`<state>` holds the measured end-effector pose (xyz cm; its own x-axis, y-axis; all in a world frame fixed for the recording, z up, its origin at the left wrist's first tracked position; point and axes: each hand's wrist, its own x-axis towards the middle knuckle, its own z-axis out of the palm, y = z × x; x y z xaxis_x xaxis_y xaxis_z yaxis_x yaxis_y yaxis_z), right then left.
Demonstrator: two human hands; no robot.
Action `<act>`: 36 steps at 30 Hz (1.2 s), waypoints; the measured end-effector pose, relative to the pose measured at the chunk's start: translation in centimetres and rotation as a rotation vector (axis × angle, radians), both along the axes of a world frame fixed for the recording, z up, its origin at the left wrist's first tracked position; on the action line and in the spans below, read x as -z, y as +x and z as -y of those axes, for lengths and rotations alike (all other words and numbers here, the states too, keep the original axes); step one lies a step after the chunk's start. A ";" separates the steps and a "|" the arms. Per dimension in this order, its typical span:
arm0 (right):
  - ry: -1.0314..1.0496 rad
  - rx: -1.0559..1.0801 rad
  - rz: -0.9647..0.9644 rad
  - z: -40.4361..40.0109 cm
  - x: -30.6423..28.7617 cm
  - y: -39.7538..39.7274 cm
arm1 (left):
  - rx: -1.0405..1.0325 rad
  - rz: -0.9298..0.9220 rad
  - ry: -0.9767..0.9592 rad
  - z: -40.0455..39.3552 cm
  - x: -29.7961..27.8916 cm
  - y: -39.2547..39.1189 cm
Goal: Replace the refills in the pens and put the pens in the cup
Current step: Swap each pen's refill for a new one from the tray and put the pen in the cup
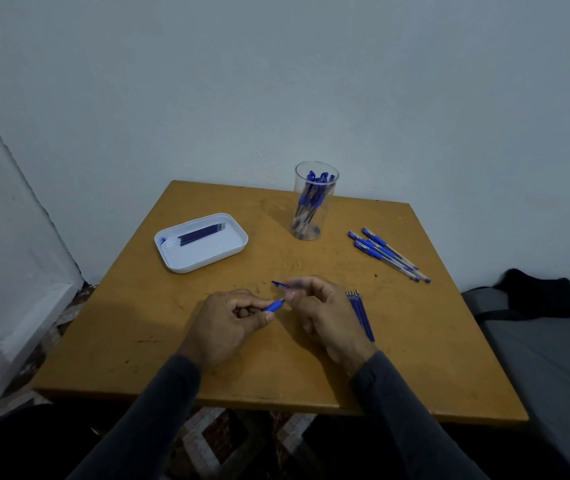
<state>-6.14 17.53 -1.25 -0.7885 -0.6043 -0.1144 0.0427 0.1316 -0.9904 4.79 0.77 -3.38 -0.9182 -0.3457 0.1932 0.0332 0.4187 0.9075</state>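
Head view: pen [274,305] mostly inside left hand [228,322].

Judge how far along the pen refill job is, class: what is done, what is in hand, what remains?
Done: several pens stand in the clear cup. In hand: the left hand grips a blue pen barrel, while the right hand pinches a small blue pen piece. Left: loose pens on the table, a bundle of refills beside the right hand, more refills in the white tray.
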 end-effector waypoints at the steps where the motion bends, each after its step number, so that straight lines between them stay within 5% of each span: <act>1: 0.034 0.014 -0.030 0.1 0.1 0.1 | -0.003 0.006 0.000 0.0 0.0 0.1; 36: 0.026 0.012 -0.031 0.9 0.0 0.5 | -0.027 0.019 0.024 -0.4 -0.6 0.2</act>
